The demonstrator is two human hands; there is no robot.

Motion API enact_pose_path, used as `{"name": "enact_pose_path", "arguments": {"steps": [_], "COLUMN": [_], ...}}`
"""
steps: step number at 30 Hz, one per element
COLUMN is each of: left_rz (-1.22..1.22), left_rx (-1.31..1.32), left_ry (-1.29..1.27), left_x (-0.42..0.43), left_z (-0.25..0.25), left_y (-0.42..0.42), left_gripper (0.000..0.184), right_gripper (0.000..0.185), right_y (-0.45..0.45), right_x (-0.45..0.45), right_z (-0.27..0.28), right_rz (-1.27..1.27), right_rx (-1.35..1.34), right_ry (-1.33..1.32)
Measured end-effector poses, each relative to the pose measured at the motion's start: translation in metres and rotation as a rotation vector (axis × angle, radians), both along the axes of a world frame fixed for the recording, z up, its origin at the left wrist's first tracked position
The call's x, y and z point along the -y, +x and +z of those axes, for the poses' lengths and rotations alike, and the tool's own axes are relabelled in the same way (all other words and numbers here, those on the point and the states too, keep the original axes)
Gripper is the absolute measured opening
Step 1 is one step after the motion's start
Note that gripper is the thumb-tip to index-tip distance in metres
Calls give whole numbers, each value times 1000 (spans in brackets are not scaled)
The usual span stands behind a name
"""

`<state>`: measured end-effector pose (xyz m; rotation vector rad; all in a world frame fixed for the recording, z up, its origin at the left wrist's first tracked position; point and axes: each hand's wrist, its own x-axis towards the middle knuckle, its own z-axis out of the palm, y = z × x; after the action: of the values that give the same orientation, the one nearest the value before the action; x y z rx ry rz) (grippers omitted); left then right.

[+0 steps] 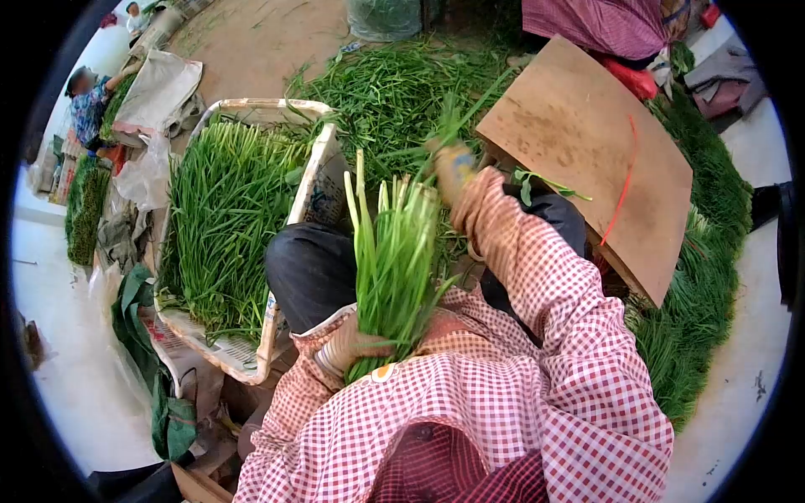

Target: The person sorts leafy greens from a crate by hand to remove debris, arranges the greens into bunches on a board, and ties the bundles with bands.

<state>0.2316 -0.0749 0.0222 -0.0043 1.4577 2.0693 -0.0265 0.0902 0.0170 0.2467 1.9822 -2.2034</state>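
My left hand (356, 345), in a pale glove, is closed around a bunch of garlic chives (398, 251) against my lap. The bunch stands nearly upright, its pale stem ends up and its green leaves down by my sleeve. To the right and higher up, my gloved right hand (455, 170) is smeared by motion. Blurred loose chive leaves (453, 126) stick out from its fingers, which look closed on them. Just beyond that hand spreads a heap of loose chive leaves (402, 92) on the floor.
A white plastic crate (314, 176) of garlic chives stands left of my knee. On my right lies a brown board (587, 142) with an orange strip (622, 193), beside a long row of chives (713, 310). Another person (88, 105) works at the far left near sacks (163, 88).
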Motion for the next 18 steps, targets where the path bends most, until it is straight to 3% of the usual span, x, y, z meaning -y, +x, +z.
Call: {"name": "enact_pose_path", "arguments": {"steps": [1,3,4,5,7,9,10,11,12,15,16,18], "left_rz": [4,72,125,129,237,199,188,180,201,286,302,333], "left_rx": [-6,-369,-151,-142,180,208,396,586,597,218,274,305], "left_ry": [10,-308,-44,-31,368,408,527,641,646,553,430,463], "left_x": [-2,-7,-5,-3,5,15,18,20,19,16,20,15], "left_z": [-7,-21,-8,-8,-12,-41,-45,-47,-46,-36,-37,-21], "left_y": [7,22,24,27,29,30,27,24,25,34,36,28], "left_gripper": [68,63,65,65,66,63,60,58,58,70,73,74], "right_gripper": [40,42,43,44,52,65,71,74,77,69,69,58], "right_y": [-18,-70,-91,-104,-95,-64,-46,-31,-19,-15,-16,-21], "right_x": [-17,-73,-104,-132,-163,-185,-193,-192,-188,-210,-201,-188], "right_z": [7,28,41,51,71,80,76,77,74,42,44,66], "right_rz": [-68,-191,-188,-141,117,374,506,596,693,628,645,913], "right_rx": [-29,-66,-75,-91,-156,-352,-496,-311,-116,-220,-219,-64], "right_ry": [17,106,201,318,693,1153,1401,1565,1714,1591,1570,1620]}}
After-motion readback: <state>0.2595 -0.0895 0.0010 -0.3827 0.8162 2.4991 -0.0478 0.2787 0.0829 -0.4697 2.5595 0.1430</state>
